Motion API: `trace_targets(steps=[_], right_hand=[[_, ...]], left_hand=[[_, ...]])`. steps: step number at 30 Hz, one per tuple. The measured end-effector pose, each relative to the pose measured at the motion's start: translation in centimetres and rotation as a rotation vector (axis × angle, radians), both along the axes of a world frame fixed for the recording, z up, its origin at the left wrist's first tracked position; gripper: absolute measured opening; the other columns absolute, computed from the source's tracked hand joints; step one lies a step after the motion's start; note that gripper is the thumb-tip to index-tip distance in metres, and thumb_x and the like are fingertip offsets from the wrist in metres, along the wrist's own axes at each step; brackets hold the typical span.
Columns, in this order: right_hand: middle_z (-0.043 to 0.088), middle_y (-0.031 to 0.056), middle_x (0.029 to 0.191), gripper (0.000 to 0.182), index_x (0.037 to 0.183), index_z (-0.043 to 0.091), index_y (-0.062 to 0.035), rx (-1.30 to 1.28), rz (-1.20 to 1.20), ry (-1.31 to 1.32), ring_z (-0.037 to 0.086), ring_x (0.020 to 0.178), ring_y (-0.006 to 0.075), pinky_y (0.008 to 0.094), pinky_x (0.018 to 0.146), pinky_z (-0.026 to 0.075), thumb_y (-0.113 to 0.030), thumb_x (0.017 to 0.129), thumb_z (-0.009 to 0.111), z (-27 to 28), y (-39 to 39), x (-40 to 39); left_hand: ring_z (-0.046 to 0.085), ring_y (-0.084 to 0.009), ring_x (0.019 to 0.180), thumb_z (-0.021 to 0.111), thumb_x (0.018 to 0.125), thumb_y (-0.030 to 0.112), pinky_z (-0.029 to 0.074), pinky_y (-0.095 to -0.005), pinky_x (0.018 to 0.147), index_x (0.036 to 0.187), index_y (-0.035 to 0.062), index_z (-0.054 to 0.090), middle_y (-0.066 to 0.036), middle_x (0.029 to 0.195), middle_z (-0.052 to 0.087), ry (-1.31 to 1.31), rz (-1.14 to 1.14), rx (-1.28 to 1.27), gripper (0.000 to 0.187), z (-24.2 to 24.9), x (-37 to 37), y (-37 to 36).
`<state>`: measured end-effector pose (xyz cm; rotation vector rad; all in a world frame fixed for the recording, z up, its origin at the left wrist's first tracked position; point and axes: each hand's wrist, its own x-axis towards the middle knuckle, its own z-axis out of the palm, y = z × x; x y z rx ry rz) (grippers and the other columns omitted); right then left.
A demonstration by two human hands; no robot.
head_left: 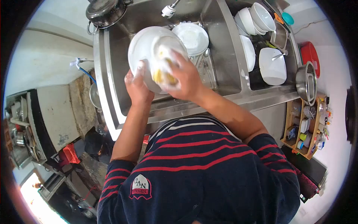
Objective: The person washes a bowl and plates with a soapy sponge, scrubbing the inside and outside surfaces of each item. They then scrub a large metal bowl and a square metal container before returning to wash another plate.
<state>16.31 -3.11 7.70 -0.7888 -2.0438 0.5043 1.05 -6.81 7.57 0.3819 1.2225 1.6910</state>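
A round white plate (pixel 141 44) is tilted above the sink basin, gripped at its lower left edge by my left hand (pixel 140 85), thumb over the face. My right hand (pixel 185 76) is closed on a yellow sponge (pixel 164 77) pressed to the plate, with white foam around it. Motion blurs the right fingers and the sponge. Behind the plate, more white plates (pixel 193 37) rest in the sink, partly hidden. A spoon (pixel 206 53) and other cutlery lie beside them.
The faucet (pixel 168 11) hangs over the basin (pixel 227 67). A dark pot (pixel 104 14) stands at the back left. On the right are white bowls (pixel 253 20), a square white dish (pixel 271 69), a metal bowl (pixel 306 83) and a red basin (pixel 310 58).
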Motion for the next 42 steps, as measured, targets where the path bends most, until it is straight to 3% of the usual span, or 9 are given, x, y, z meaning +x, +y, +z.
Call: trace_targets(steps=[3, 6, 9, 17, 21, 25, 31, 35, 42], right_hand=[[0.048, 0.0273, 0.13, 0.056, 0.115, 0.06, -0.0008, 0.119, 0.083, -0.09, 0.054, 0.11, 0.0441, 0.0475, 0.093, 0.045, -0.025, 0.066, 0.074, -3.4, 0.1, 1.9], [0.049, 0.0264, 0.127, 0.052, 0.116, 0.058, 0.0003, -0.188, -0.192, 0.076, 0.055, 0.108, 0.0428, 0.0466, 0.091, 0.046, -0.022, 0.071, 0.071, -5.0, 2.0, 1.8], [0.05, 0.0267, 0.123, 0.05, 0.117, 0.058, 0.0003, -0.084, -0.286, -0.013, 0.056, 0.105, 0.0433, 0.0465, 0.09, 0.046, -0.021, 0.072, 0.069, -3.0, 2.6, 0.0], [0.05, 0.021, 0.129, 0.05, 0.113, 0.06, -0.0059, 0.226, 0.011, -0.112, 0.054, 0.111, 0.0425, 0.0507, 0.091, 0.044, -0.029, 0.07, 0.071, -1.4, 0.0, 1.7], [0.056, 0.0224, 0.119, 0.042, 0.111, 0.062, -0.003, -0.328, -0.195, 0.191, 0.055, 0.108, 0.0411, 0.0467, 0.092, 0.045, -0.029, 0.078, 0.065, -4.4, 3.9, 2.7], [0.058, 0.0235, 0.114, 0.043, 0.112, 0.062, -0.0008, -0.625, -0.277, 0.055, 0.056, 0.107, 0.0404, 0.0436, 0.091, 0.045, -0.03, 0.08, 0.062, -2.7, 8.0, 2.0], [0.062, 0.0154, 0.111, 0.04, 0.116, 0.061, -0.0069, -0.067, -0.172, -0.144, 0.058, 0.102, 0.0355, 0.0408, 0.087, 0.047, -0.022, 0.079, 0.062, 0.3, 8.6, -2.5], [0.058, 0.0131, 0.121, 0.049, 0.124, 0.055, -0.0119, 0.0, 0.041, -0.2, 0.057, 0.104, 0.0352, 0.0433, 0.088, 0.047, -0.024, 0.078, 0.066, 2.7, 5.6, -4.3], [0.056, 0.0145, 0.123, 0.051, 0.116, 0.057, -0.0072, 0.068, 0.083, -0.236, 0.058, 0.096, 0.0378, 0.0478, 0.085, 0.044, -0.022, 0.069, 0.069, 2.0, 0.9, -4.4]], left_hand=[[0.06, -0.0242, 0.1, 0.06, 0.09, 0.016, 0.048, -0.0373, 0.087, 0.119, -0.0082, 0.053, -0.016, 0.111, 0.06, -0.14, 0.074, 0.056, 0.038, 0.7, -0.8, 0.3], [0.058, -0.0261, 0.106, 0.057, 0.092, 0.016, 0.046, -0.0396, 0.093, 0.123, -0.0078, 0.049, -0.015, 0.116, 0.058, -0.151, 0.086, 0.019, 0.04, 0.3, -0.2, 0.3], [0.057, -0.0274, 0.107, 0.055, 0.093, 0.017, 0.045, -0.0403, 0.094, 0.122, -0.0077, 0.048, -0.015, 0.117, 0.057, -0.208, 0.135, -0.004, 0.039, 0.6, 0.3, 1.0], [0.059, -0.028, 0.106, 0.051, 0.095, 0.018, 0.047, -0.0403, 0.093, 0.12, -0.006, 0.05, -0.017, 0.116, 0.058, -0.247, 0.09, 0.078, 0.035, -1.0, -2.2, 0.4], [0.061, -0.0264, 0.101, 0.053, 0.094, 0.018, 0.049, -0.039, 0.089, 0.119, -0.0063, 0.051, -0.017, 0.114, 0.059, -0.211, -0.003, 0.069, 0.035, 0.4, -1.9, -0.5], [0.063, -0.0217, 0.089, 0.057, 0.094, 0.021, 0.052, -0.0352, 0.079, 0.114, -0.0085, 0.054, -0.015, 0.102, 0.062, -0.082, -0.13, 0.005, 0.036, 0.2, -1.4, -0.5], [0.062, -0.0165, 0.079, 0.057, 0.096, 0.027, 0.05, -0.0301, 0.07, 0.107, -0.0083, 0.059, -0.011, 0.093, 0.065, 0.102, -0.199, -0.069, 0.038, -0.3, -1.0, -0.2], [0.064, -0.0261, 0.094, 0.042, 0.098, 0.051, 0.052, -0.0389, 0.082, 0.117, -0.0065, 0.053, -0.015, 0.104, 0.063, 0.003, -0.142, -0.148, 0.061, 1.6, 0.2, 0.1], [0.064, -0.0217, 0.093, 0.044, 0.098, 0.047, 0.052, -0.0355, 0.078, 0.117, -0.0052, 0.054, -0.013, 0.105, 0.063, -0.148, 0.023, -0.105, 0.057, -0.5, -0.8, 0.8]])
